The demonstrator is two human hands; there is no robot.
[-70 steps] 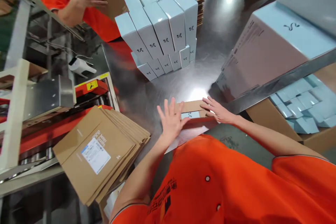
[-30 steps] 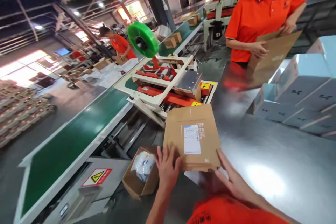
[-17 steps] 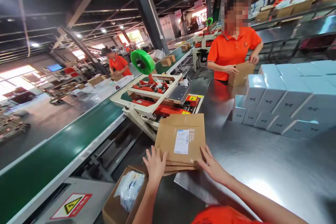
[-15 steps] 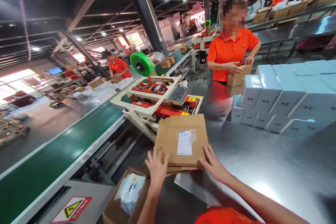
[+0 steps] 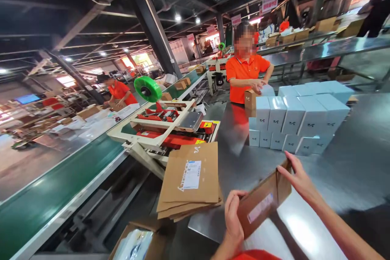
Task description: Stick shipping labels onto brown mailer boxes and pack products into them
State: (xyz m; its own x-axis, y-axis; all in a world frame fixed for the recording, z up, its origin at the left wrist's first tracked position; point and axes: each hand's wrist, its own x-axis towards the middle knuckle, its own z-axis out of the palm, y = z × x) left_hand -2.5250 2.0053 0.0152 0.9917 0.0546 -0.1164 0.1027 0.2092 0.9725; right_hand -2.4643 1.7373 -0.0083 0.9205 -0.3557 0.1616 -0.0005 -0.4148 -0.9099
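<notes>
A brown cardboard carton [image 5: 258, 207] with a white label is held tilted above the metal table. My left hand [image 5: 234, 217] grips its left end, fingers bent over the upper edge. At the right end, my right hand [image 5: 300, 176] holds the cardboard between thumb and fingers. To the left lies a stack of flat cardboard pieces [image 5: 193, 170], the top one bearing a white label and white print; neither hand touches it. The carton's far side and inside are hidden.
White boxes [image 5: 292, 115] stand stacked on the metal table [image 5: 359, 142]. Behind them a person in orange [image 5: 248, 69] handles a small carton. A taping machine [image 5: 170, 124] and green conveyor [image 5: 70, 178] are at left. An open box [image 5: 155, 243] holds plastic packets, bottom left.
Both hands have left the flat stack, moved right and now hold a labelled carton. A different piece tops the stack. The view has turned right.
</notes>
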